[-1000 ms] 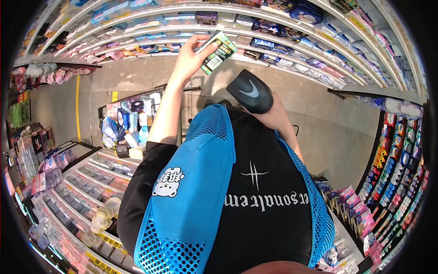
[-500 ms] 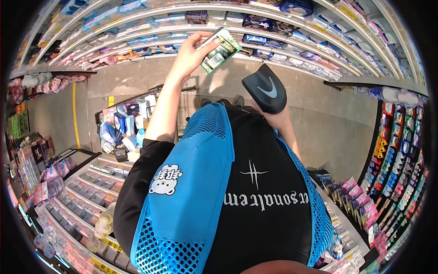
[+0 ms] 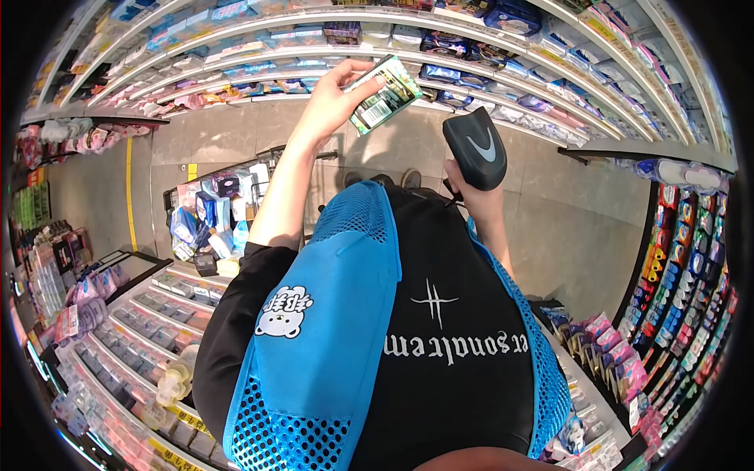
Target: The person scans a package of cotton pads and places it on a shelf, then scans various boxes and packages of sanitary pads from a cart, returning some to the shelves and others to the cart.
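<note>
My left hand (image 3: 334,98) is raised at upper centre and closed round a small green and black packet (image 3: 385,94). Its barcode faces up and a white label shows; the thumb lies across its top face. To the right of it, my right hand (image 3: 477,195) grips a black handheld scanner (image 3: 476,149) with a grey curved mark on its head. Much of the scanner's handle is hidden under the head and my fingers. Packet and scanner are apart, with floor and shelf front between them.
Shelves of packaged goods (image 3: 314,38) curve across the top. A cart (image 3: 206,212) filled with packs stands at left. Low display racks (image 3: 149,330) lie behind at lower left, and hanging coloured packs (image 3: 675,259) line the right side. My shoes (image 3: 410,178) show on the grey floor.
The scanner and my right hand have moved to the right, and the scanner head has turned a little. The packet in my left hand has shifted slightly right and down.
</note>
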Tool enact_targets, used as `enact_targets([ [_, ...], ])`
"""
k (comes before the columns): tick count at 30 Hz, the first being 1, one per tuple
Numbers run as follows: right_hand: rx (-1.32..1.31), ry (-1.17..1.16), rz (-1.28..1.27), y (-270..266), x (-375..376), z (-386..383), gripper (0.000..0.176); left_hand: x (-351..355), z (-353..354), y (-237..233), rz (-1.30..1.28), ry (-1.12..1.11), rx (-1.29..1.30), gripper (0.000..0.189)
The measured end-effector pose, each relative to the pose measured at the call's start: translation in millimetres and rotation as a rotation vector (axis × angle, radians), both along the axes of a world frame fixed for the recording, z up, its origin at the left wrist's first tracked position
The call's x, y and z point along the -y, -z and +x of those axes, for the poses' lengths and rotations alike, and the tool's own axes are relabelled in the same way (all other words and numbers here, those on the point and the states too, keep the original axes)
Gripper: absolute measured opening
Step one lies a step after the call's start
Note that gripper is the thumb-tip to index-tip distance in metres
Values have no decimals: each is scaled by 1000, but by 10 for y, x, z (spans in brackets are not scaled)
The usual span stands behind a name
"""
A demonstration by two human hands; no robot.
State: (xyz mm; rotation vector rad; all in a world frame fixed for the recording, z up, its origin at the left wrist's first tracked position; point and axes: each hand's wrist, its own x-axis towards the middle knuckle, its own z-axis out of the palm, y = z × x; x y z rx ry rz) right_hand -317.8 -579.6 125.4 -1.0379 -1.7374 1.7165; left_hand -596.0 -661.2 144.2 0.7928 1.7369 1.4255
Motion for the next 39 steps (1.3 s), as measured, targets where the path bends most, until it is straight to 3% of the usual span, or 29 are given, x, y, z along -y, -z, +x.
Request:
enact_targets([
  [5, 91, 80, 9, 9, -46, -128, 13, -47, 288, -20, -5, 69, 155, 37],
  [6, 95, 122, -23, 9, -81, -163, 15, -41, 401, -111, -91, 99, 91, 44],
  [8, 96, 150, 68, 182, -172, -154, 21, -95, 569, 227, -26, 182, 102, 50],
  [10, 92, 164, 72, 285, -251, -100, 24, -89, 685, 511, -141, 154, 202, 43],
  [12, 63, 188, 23, 236, -227, -81, 25, -54, 781, 468, -97, 230, 369, 41],
  [13, 79, 190, -24, 221, -225, -71, 25, -54, 872, 563, -99, 157, 452, 28],
  [15, 34, 235, 11, 260, -214, -85, 20, -74, 923, 675, -119, 125, 527, 24],
  [20, 31, 328, -46, 204, -151, -87, 21, -135, 889, 611, -111, 99, 773, 31],
  [22, -29, 366, -120, 186, -154, -95, 20, -182, 893, 481, -53, 59, 1042, 34],
  [23, -68, 358, -108, 181, -166, -91, 21, -219, 891, 443, -26, 37, 1176, 36],
  [24, -107, 351, -94, 166, -194, -94, 25, -252, 806, 492, -31, 168, 1260, 40],
  [27, -298, 334, -16, -72, -275, -137, 30, -293, 762, 549, 89, 255, 1443, 43],
  [29, -319, 327, 10, -96, -386, -128, 33, -332, 790, 488, 261, 438, 1706, 46],
  [30, -252, 299, 106, 12, -483, -99, 37, -327, 817, 428, 203, 405, 1720, 52],
  [31, -290, 257, 38, -255, -449, -142, 40, -332, 830, 371, 142, 379, 1730, 59],
  [33, -518, 210, 7, -321, -497, -251, 42, -341, 861, 277, 119, 434, 1760, 60],
  [39, -587, 26, -96, -257, -438, -335, 41, -233, 980, 324, 84, 478, 1893, 54],
])
